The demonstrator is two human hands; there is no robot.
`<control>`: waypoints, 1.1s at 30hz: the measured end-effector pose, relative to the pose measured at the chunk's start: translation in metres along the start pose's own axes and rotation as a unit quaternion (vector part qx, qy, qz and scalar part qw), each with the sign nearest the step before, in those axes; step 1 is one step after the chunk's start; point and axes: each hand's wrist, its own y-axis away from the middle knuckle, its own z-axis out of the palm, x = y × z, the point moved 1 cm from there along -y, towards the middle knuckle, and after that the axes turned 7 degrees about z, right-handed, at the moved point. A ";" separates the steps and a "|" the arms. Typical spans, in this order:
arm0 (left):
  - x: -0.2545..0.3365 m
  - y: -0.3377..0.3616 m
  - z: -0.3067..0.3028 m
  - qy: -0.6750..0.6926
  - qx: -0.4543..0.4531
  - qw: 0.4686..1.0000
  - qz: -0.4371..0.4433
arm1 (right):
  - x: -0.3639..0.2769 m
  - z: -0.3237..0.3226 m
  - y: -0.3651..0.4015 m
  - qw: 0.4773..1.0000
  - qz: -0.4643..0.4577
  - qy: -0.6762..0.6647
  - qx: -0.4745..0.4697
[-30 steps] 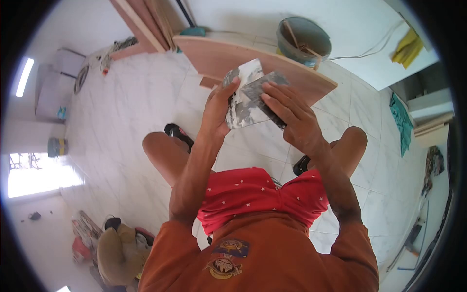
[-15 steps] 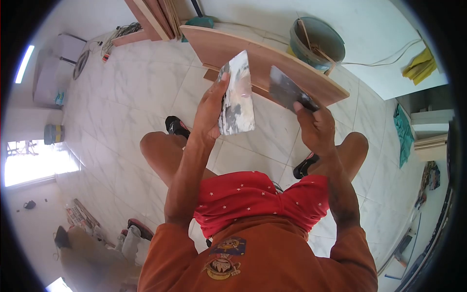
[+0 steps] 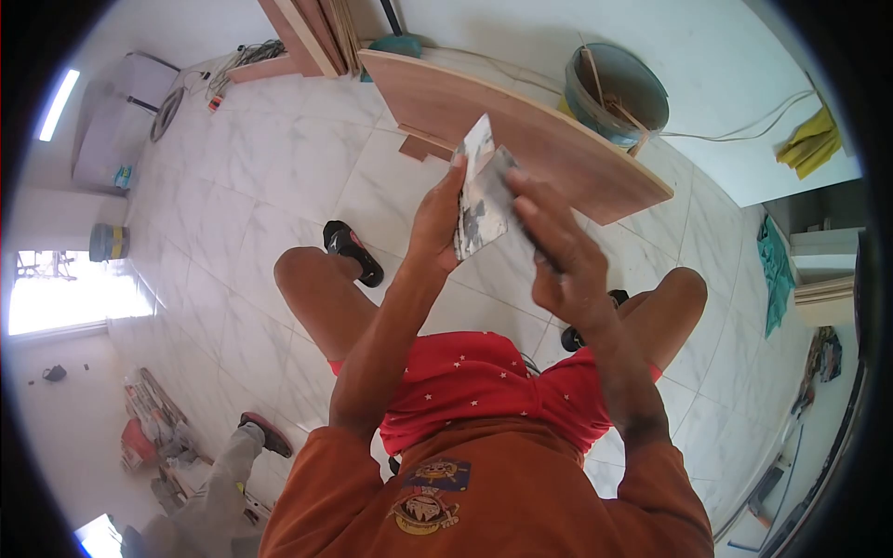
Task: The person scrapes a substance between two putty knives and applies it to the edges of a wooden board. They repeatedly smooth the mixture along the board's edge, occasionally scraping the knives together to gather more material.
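Observation:
My left hand (image 3: 435, 223) grips a flat rectangular putty blade (image 3: 481, 209), its face smeared with white and grey filler. The thumb lies along the near edge. My right hand (image 3: 566, 251) is closed around a second, darker putty blade (image 3: 500, 170), slightly blurred and partly hidden by the fingers. This blade overlaps the upper part of the smeared one, and they seem to touch. Both are held in the air in front of a wooden panel (image 3: 558, 158) standing on edge on the floor.
A bucket (image 3: 660, 112) with sticks in it stands behind the panel. A small wood piece (image 3: 423, 148) lies before it. Boards (image 3: 302, 37) and a green dustpan (image 3: 395, 45) are at the wall. Another person's leg (image 3: 228, 474) shows at lower left, and a yellow cloth (image 3: 809, 144) at right.
The two blades were apart and have come together. My right hand moved left with its blade, and my left hand shifted slightly right. The other person at lower left has moved.

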 end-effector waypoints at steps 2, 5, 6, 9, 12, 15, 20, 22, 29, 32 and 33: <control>0.002 0.003 0.005 0.020 0.006 1.000 -0.010 | 0.008 0.008 0.005 0.997 -0.049 0.060 -0.019; 0.006 -0.003 -0.013 -0.107 0.019 0.994 0.001 | 0.037 -0.004 0.017 0.985 -0.050 0.155 -0.050; 0.011 0.004 -0.011 -0.143 0.027 0.989 0.012 | 0.052 -0.010 0.021 0.980 -0.045 0.187 -0.056; 0.028 0.012 -0.005 -0.185 0.030 0.980 0.062 | 0.085 -0.030 0.043 0.960 0.016 0.259 -0.105; 0.045 0.009 -0.001 -0.209 0.038 0.974 0.078 | 0.111 -0.025 0.062 0.924 0.311 0.180 -0.128; 0.053 -0.013 -0.006 -0.239 0.002 0.964 0.117 | 0.170 -0.004 0.106 0.781 0.588 -0.210 -0.030; 0.057 -0.033 -0.032 -0.249 -0.004 0.960 0.131 | 0.222 0.035 0.187 0.488 0.787 -0.375 0.027; 0.052 -0.038 -0.050 -0.259 0.030 0.957 0.126 | 0.205 0.058 0.225 0.409 0.829 -0.381 -0.012; 0.069 -0.052 -0.058 -0.366 0.150 0.905 0.157 | 0.185 0.088 0.282 0.271 0.880 -0.337 -0.195; 0.072 -0.063 -0.057 -0.362 0.198 0.898 0.154 | 0.189 0.093 0.304 0.202 0.874 -0.409 -0.167; 0.073 -0.068 -0.058 -0.361 0.218 0.895 0.144 | 0.190 0.095 0.307 0.198 0.867 -0.419 -0.182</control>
